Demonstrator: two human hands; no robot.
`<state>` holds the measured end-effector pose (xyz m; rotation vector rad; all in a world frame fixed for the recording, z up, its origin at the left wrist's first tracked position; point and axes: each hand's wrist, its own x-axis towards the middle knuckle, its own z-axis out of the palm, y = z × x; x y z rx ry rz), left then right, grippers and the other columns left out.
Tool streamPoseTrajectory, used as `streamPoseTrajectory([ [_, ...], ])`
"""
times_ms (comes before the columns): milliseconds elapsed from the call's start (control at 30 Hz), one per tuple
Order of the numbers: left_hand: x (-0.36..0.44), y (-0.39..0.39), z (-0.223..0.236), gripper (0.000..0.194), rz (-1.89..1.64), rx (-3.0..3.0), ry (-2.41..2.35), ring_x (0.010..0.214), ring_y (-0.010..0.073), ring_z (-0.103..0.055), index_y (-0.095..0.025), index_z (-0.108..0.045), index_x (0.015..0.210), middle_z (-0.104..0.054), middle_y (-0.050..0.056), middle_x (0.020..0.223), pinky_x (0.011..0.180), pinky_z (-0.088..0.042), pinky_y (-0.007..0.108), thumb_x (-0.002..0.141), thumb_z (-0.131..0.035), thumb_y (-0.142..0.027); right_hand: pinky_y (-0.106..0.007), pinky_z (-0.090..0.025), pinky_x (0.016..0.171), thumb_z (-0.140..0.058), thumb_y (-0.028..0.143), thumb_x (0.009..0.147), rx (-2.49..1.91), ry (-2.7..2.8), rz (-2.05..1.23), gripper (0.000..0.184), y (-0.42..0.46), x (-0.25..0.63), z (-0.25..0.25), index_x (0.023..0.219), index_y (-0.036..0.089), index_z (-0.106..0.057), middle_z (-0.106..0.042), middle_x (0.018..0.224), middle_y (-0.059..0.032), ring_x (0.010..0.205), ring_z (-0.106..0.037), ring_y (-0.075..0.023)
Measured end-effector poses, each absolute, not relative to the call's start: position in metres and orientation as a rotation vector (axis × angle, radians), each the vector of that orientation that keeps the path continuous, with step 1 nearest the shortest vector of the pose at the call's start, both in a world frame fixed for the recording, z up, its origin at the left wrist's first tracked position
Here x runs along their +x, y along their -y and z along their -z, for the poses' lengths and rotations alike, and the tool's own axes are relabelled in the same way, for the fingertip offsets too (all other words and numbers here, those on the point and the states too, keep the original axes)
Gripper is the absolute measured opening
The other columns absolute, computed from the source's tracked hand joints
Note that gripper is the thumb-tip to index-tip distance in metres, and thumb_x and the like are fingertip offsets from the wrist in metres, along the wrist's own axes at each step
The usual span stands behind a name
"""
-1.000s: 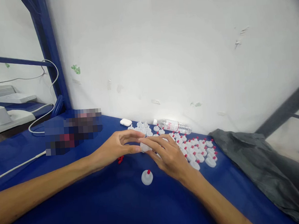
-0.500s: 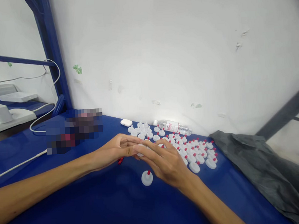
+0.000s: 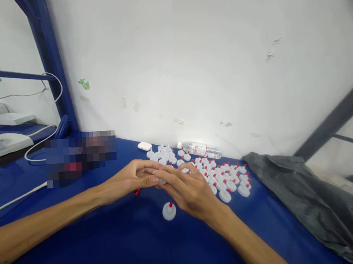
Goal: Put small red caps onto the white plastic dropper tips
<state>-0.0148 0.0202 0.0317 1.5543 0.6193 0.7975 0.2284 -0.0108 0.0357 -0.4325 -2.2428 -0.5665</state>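
Observation:
My left hand (image 3: 140, 176) and my right hand (image 3: 186, 187) meet above the blue surface. Between their closed fingers is a white nozzle cap (image 3: 162, 182), mostly hidden by the fingers, so I cannot see whether it carries a red tip. One white cap with a red tip (image 3: 169, 212) lies alone just below my hands. Small red tips (image 3: 137, 192) show beneath my left hand. Past my right hand are many red-tipped white caps (image 3: 225, 196), and behind my fingers sits a group of plain white caps (image 3: 162, 153).
A clear plastic bottle (image 3: 199, 148) lies along the wall, beside a small white case (image 3: 144, 146). Dark grey cloth (image 3: 290, 188) covers the right edge. At left are a white cable (image 3: 19, 200), a blurred-out patch and a blue metal frame (image 3: 52, 64).
The view has shifted slightly, so the scene sits a little further left. Both hands stay together around the cap, with the fingers slightly altered.

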Motion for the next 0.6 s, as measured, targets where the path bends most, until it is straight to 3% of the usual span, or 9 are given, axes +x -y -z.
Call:
streamPoseTrajectory([
  [100, -0.015, -0.021, -0.038, 0.061, -0.837, 1.657, -0.69, 0.107, 0.0286, -0.085, -0.026, -0.084, 0.132, -0.091, 0.009, 0.121, 0.096, -0.067, 0.04, 0.087, -0.092, -0.065, -0.043, -0.061, 0.097, -0.055, 0.018, 0.12, -0.534, 2.267, 0.578, 0.041, 0.009, 0.232, -0.038, 0.159, 0.026, -0.063, -0.084, 0.143, -0.0042, 0.121, -0.082, -0.0214],
  [233, -0.02, -0.029, -0.046, 0.053, -1.029, 1.917, -0.933, 0.1, 0.0282, -0.081, -0.023, -0.086, 0.121, -0.09, 0.009, 0.115, 0.088, -0.063, 0.04, 0.103, -0.066, -0.069, -0.047, -0.062, 0.098, -0.056, 0.021, 0.119, -0.661, 2.26, 0.509, 0.038, 0.003, 0.243, -0.042, 0.153, 0.033, -0.069, -0.086, 0.137, -0.0051, 0.105, -0.084, -0.0242],
  [333, -0.028, -0.04, -0.044, 0.046, -1.129, 2.194, -1.311, 0.096, 0.0297, -0.076, -0.022, -0.084, 0.105, -0.088, 0.009, 0.104, 0.09, -0.061, 0.045, 0.108, -0.052, -0.056, -0.05, -0.062, 0.105, -0.061, 0.026, 0.118, -0.746, 2.261, 0.426, 0.029, -0.001, 0.254, -0.046, 0.143, 0.031, -0.075, -0.089, 0.124, -0.0052, 0.099, -0.085, -0.0262],
  [433, -0.033, -0.05, -0.035, 0.037, -1.058, 2.374, -1.504, 0.1, 0.0329, -0.072, -0.021, -0.083, 0.101, -0.087, 0.011, 0.103, 0.099, -0.06, 0.053, 0.105, -0.052, -0.041, -0.055, -0.061, 0.109, -0.066, 0.033, 0.116, -0.805, 2.268, 0.382, 0.026, -0.001, 0.259, -0.048, 0.139, 0.029, -0.076, -0.089, 0.099, -0.0054, 0.092, -0.083, -0.0294],
  [500, -0.035, -0.054, -0.027, 0.034, -1.017, 2.406, -1.492, 0.11, 0.0354, -0.071, -0.02, -0.084, 0.105, -0.087, 0.013, 0.111, 0.108, -0.059, 0.057, 0.104, -0.054, -0.038, -0.054, -0.062, 0.107, -0.067, 0.033, 0.115, -0.794, 2.296, 0.359, 0.028, 0.001, 0.259, -0.049, 0.141, 0.029, -0.074, -0.087, 0.089, -0.0043, 0.092, -0.082, -0.0305],
  [600, -0.038, -0.058, -0.017, 0.041, -0.893, 2.508, -1.42, 0.138, 0.0377, -0.066, -0.018, -0.082, 0.131, -0.081, 0.017, 0.143, 0.125, -0.052, 0.061, 0.11, -0.052, -0.036, -0.048, -0.064, 0.102, -0.066, 0.032, 0.115, -0.764, 2.344, 0.33, 0.034, 0.004, 0.257, -0.05, 0.149, 0.028, -0.07, -0.087, 0.092, -0.0029, 0.092, -0.081, -0.0286],
])
